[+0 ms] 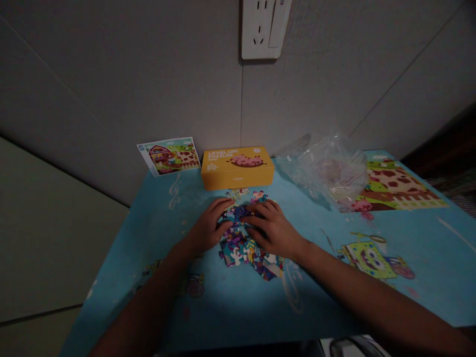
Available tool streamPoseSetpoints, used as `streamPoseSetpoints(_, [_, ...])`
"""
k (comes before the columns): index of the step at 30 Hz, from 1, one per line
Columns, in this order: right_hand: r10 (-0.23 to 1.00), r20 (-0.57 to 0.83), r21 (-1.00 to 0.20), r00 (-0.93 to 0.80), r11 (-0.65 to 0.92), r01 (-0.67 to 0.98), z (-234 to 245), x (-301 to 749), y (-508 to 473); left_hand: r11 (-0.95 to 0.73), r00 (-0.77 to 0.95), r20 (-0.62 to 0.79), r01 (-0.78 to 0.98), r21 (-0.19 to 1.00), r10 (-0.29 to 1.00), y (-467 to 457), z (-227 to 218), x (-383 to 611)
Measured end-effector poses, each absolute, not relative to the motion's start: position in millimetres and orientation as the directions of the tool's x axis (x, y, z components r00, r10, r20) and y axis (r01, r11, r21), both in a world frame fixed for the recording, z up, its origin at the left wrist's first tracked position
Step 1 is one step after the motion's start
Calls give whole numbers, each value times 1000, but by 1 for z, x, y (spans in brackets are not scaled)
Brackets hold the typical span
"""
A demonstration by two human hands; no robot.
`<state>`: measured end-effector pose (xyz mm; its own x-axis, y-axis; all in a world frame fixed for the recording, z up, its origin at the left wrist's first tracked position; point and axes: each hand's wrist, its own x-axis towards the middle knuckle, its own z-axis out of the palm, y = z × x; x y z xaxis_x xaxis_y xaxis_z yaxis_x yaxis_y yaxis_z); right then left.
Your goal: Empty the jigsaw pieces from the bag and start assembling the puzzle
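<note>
A heap of loose colourful puzzle pieces (243, 250) lies in the middle of a small blue cartoon-printed table (230, 297). My left hand (208, 225) rests palm down on the left side of the heap, fingers stretched and slightly spread. On the heap's right side lies my right hand (273, 228), its fingers extended over the pieces and pointing left. The fingertips of both hands nearly meet above the pile. Neither hand visibly grips a piece. Just behind the hands stands a yellow puzzle box (237, 167).
A picture card of a farm scene (169, 155) leans against the wall at the back left. A crumpled clear plastic bag (329, 168) lies at the back right, beside a finished farm puzzle (396, 186). A wall socket (264, 27) is above. The table's left edge drops off.
</note>
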<state>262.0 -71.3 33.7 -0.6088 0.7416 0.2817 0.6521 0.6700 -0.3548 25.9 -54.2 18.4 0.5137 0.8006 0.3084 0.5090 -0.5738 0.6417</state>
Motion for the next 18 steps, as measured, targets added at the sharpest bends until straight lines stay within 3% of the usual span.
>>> streamPoseSetpoints(5, [701, 352, -369, -620, 713, 596, 34, 263, -71, -552, 440, 336, 607, 572, 832, -54, 13, 31])
streamPoseSetpoints(9, [616, 300, -339, -728, 782, 523, 37, 263, -73, -599, 489, 355, 561, 571, 797, -57, 17, 31])
streamPoseSetpoints(13, [696, 240, -345, -677, 712, 611, 37, 264, -73, -613, 528, 352, 479, 628, 773, -58, 24, 27])
streamPoseSetpoints(18, [747, 261, -358, -612, 664, 657, 34, 266, -70, -626, 611, 288, 458, 631, 738, -62, 24, 24])
